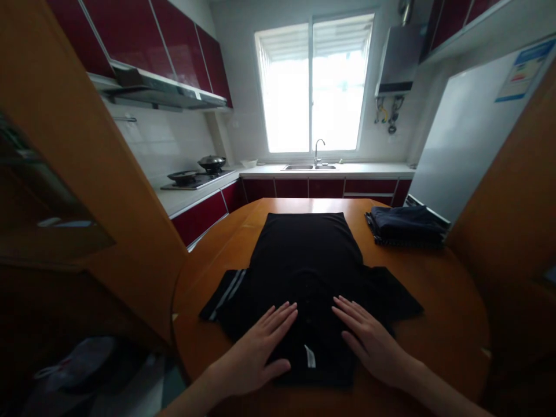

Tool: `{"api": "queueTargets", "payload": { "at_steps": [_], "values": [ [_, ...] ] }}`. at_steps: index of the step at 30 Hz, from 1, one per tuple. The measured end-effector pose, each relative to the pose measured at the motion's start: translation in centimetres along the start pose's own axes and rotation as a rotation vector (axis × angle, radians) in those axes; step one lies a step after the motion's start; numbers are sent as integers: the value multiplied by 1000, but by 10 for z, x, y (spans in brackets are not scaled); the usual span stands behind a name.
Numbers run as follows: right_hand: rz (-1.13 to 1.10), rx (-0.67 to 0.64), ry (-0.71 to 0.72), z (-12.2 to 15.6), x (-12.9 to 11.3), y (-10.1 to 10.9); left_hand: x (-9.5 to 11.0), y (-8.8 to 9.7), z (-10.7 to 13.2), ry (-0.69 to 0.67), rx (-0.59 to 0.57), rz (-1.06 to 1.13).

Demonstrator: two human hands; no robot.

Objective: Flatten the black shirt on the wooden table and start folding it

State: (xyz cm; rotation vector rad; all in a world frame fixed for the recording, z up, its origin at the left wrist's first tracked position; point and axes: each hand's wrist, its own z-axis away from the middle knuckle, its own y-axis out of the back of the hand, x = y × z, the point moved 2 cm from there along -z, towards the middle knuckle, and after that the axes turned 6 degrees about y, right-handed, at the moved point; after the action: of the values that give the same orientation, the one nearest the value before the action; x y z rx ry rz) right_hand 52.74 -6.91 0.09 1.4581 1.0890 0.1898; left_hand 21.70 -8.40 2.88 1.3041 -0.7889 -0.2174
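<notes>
A black short-sleeved shirt (pixel 306 249) lies spread out on the wooden table (pixel 208 353), its hem toward the window and its collar end toward me. Two pale stripes cross the sleeve on the left. A small white label (pixel 310 356) shows near the collar. My left hand (pixel 260 347) rests flat on the shirt's left upper part, fingers stretched out and pointing inward. On the opposite side, my right hand (pixel 369 339) lies on the cloth with its fingers extended. Neither hand grips anything.
A stack of folded dark clothes (pixel 406 225) sits at the table's right back edge. Beyond are a sink (pixel 310 167), a stove (pixel 197 179) with pans, and a white fridge (pixel 460 133). Wooden frames stand on both sides.
</notes>
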Motion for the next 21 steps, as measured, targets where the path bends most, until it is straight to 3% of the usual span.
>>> {"api": "queueTargets", "payload": {
  "at_steps": [3,7,15,21],
  "values": [
    [-26,-76,111,8,-19,-1,9,-8,8,-55,-40,-24],
    [-47,-173,166,13,-28,-6,4,-17,13,-46,-25,-51],
    [125,94,277,19,-22,-28,-3,-25,24,-96,100,-35],
    [143,101,246,41,-39,-35,6,-31,44,-152,42,44]
  ]
}}
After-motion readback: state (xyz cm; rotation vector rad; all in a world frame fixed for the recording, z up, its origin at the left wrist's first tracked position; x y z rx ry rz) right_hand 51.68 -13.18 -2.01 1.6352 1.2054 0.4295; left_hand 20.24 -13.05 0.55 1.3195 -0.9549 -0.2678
